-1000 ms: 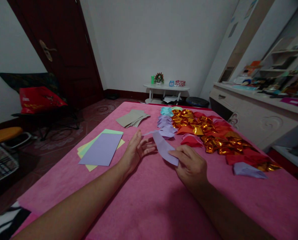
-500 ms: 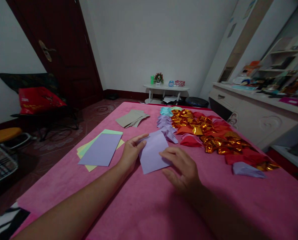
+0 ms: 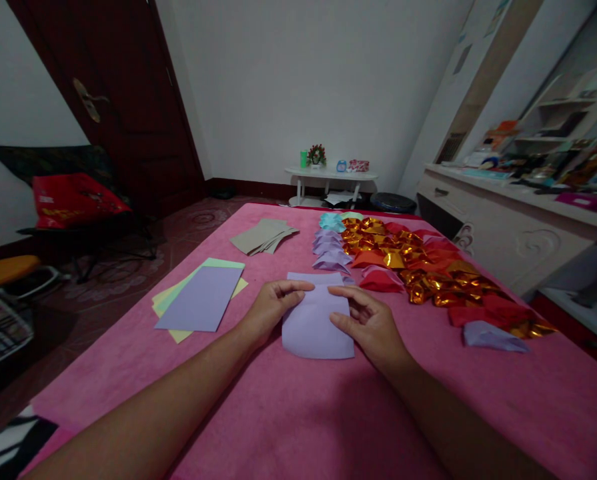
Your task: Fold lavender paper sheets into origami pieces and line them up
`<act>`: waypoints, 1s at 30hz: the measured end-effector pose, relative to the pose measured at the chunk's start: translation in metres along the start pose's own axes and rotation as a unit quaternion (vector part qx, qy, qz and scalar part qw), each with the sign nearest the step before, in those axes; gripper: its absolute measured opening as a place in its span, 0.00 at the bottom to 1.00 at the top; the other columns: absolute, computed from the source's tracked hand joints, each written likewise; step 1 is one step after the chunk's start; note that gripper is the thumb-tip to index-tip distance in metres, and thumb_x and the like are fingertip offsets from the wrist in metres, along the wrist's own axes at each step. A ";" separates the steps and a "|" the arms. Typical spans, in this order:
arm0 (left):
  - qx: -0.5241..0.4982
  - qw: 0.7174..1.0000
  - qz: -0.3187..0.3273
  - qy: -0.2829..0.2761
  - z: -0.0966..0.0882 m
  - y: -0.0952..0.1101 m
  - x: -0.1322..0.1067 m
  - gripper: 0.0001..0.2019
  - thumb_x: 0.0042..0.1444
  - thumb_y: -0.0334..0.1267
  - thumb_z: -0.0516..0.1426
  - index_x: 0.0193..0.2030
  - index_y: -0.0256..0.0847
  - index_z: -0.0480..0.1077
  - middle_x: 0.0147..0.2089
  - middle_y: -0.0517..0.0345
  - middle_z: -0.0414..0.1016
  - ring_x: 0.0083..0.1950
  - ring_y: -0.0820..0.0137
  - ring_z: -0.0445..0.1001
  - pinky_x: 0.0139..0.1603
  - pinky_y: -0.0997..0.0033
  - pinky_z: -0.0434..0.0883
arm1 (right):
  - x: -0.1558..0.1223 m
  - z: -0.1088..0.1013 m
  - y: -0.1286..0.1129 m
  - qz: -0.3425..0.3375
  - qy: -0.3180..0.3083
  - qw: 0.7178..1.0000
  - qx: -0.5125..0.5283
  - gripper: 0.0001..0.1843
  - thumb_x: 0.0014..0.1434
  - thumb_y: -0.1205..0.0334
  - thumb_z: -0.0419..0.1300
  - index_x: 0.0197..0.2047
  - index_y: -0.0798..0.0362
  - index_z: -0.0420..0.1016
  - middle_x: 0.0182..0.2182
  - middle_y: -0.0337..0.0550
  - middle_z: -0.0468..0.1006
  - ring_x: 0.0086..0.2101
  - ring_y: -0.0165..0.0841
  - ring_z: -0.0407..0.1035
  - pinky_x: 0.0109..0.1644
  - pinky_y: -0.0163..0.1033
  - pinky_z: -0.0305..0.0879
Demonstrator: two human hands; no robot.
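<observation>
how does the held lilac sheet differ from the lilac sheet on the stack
The held lilac sheet is between the left grip and right grip; the stacked lilac sheet lies untouched over green and yellow sheets. The held sheet bows, its near edge curved; the stacked sheet lies flat, its edges straight. Both look plain and similar in colour.

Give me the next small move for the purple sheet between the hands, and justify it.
I'd probably press the bend near the far edge of the purple sheet into a sharper crease. The left hand and right hand are at its opposite sides beside that bend, the far strip stands off from the rest, and folded purple pieces lie beyond.
</observation>
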State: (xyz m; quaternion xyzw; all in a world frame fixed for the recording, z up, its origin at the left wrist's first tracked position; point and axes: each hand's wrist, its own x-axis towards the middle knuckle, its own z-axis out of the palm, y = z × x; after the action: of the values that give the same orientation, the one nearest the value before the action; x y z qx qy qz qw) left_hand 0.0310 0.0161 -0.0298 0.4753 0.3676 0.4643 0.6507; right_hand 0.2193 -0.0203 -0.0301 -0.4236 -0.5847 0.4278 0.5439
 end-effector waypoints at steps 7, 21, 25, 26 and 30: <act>0.010 1.000 -0.021 -0.019 0.002 0.002 -0.003 0.15 0.42 0.38 0.65 0.38 0.34 0.78 0.27 0.54 0.77 0.22 0.75 0.67 0.23 0.77 0.59 | -0.001 -0.002 -0.001 0.024 -0.041 0.999 0.011 0.18 0.45 0.58 0.69 0.41 0.52 0.78 0.39 0.44 0.75 0.37 0.36 0.71 0.38 0.39 0.69; -0.068 0.991 0.017 0.110 -0.003 0.003 0.002 0.12 0.41 0.34 0.61 0.35 0.33 0.76 0.25 0.58 0.75 0.22 0.76 0.66 0.22 0.79 0.59 | 0.012 -0.023 0.016 -0.110 0.050 0.888 -0.444 0.09 0.54 0.59 0.59 0.37 0.48 0.80 0.58 0.49 0.62 0.58 0.48 0.53 0.58 0.59 0.53; -0.060 0.991 0.023 0.116 -0.004 0.003 0.002 0.13 0.41 0.35 0.61 0.36 0.34 0.76 0.25 0.58 0.75 0.22 0.76 0.66 0.21 0.79 0.59 | 0.014 -0.021 0.026 -0.122 0.025 0.856 -0.501 0.25 0.56 0.61 0.57 0.58 0.54 0.66 0.60 0.55 0.61 0.59 0.47 0.53 0.59 0.58 0.54; -0.055 0.992 0.022 0.112 -0.004 0.003 0.002 0.13 0.41 0.35 0.61 0.36 0.34 0.76 0.25 0.58 0.75 0.22 0.76 0.66 0.21 0.79 0.59 | 0.014 -0.021 0.028 -0.124 0.040 0.853 -0.505 0.28 0.57 0.61 0.56 0.61 0.56 0.62 0.60 0.56 0.61 0.59 0.48 0.52 0.59 0.58 0.54; -0.015 0.995 0.018 0.092 -0.001 0.004 -0.001 0.12 0.42 0.36 0.61 0.36 0.33 0.77 0.24 0.58 0.74 0.21 0.77 0.65 0.21 0.79 0.57 | 0.015 -0.024 0.022 -0.137 0.092 0.852 -0.497 0.31 0.58 0.58 0.55 0.62 0.58 0.57 0.60 0.59 0.60 0.60 0.49 0.51 0.60 0.60 0.53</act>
State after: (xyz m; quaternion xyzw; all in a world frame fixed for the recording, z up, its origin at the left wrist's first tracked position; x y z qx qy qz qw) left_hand 0.0291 0.0158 -0.0259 0.4272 0.4102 0.5232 0.6128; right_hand 0.2434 0.0011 -0.0464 -0.5901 -0.7190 -0.0393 0.3652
